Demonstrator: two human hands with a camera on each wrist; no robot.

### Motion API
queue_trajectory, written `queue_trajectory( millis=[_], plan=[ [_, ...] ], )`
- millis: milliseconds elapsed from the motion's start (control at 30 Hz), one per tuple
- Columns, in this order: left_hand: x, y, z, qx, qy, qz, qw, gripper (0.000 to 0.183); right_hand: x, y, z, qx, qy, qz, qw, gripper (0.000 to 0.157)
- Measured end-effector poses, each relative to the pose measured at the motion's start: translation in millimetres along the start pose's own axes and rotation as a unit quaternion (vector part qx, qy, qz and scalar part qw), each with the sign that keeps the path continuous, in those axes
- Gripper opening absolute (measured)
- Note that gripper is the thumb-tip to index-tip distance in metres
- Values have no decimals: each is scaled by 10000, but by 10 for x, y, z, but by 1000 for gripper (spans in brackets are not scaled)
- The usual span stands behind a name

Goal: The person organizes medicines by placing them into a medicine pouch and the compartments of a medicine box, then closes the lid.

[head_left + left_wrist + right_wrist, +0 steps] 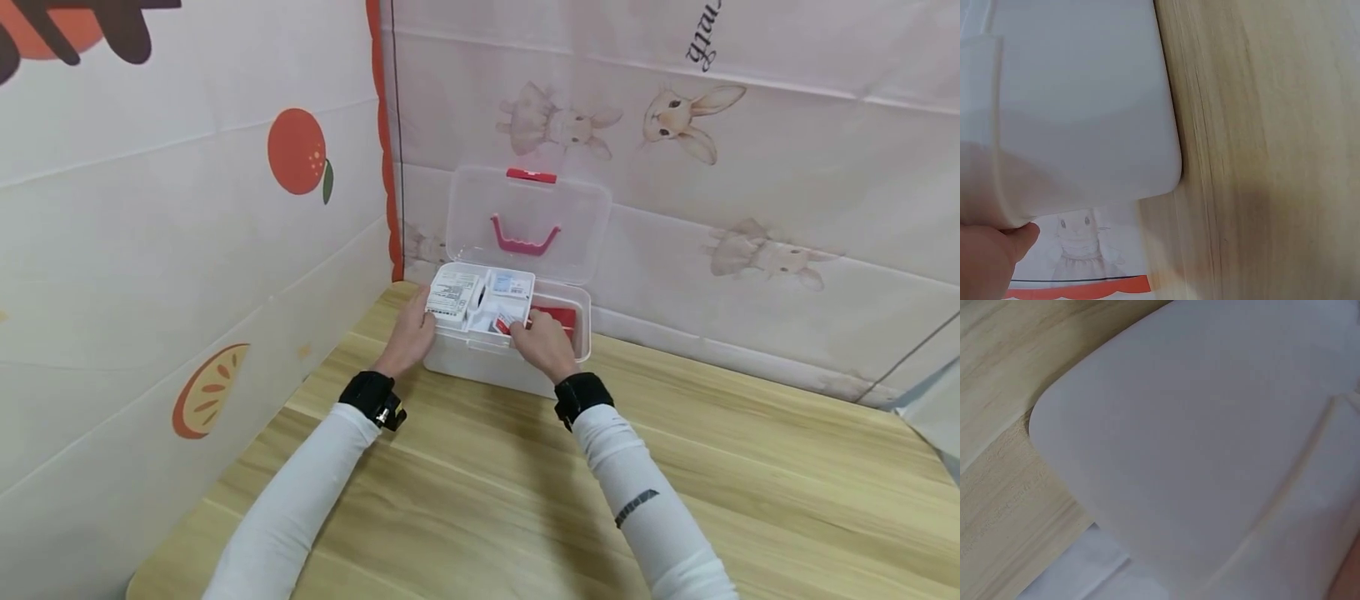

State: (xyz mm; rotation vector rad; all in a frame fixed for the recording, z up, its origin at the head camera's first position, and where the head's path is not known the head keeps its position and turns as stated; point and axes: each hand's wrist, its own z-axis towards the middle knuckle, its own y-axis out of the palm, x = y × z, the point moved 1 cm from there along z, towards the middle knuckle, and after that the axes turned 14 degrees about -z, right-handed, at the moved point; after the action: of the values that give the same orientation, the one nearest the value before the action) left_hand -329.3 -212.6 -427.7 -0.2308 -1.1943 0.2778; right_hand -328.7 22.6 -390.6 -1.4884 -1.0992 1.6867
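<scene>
A white lidded storage box [480,360] stands on the table with its clear lid [577,218] tipped up at the back. A white divided tray [477,322] sits over the left part of the box. It holds a printed white carton [453,293], a blue-and-white packet [512,283] and a small red-and-white packet [504,322]. My left hand [408,335] grips the tray's left edge. My right hand [546,343] holds its right edge, fingers partly hidden. Beyond it, a red item [561,317] lies inside the box. The left wrist view shows the left thumb at the rim.
The wooden table [465,492] extends in front of the box and to the right. A fabric wall with rabbit prints [675,117] stands close behind it, and another with fruit prints [296,150] on the left. The lid carries a pink handle [525,247] and a red latch [531,176].
</scene>
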Motion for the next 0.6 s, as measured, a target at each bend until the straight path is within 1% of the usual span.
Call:
queue_trajectory(
  millis=[133, 367, 600],
  plan=[
    [-30, -9, 0, -44, 22, -61, 10000, 58, 3, 36, 6, 16, 58, -142, 9999, 34],
    [-9, -15, -20, -175, -117, 587, 9981, 54, -7, 53, -8, 42, -5, -612, 9981, 30],
    [8, -15, -38, -280, -275, 1041, 9938, 55, -9, 69, -1, -85, 159, -537, 9984, 30]
  ],
)
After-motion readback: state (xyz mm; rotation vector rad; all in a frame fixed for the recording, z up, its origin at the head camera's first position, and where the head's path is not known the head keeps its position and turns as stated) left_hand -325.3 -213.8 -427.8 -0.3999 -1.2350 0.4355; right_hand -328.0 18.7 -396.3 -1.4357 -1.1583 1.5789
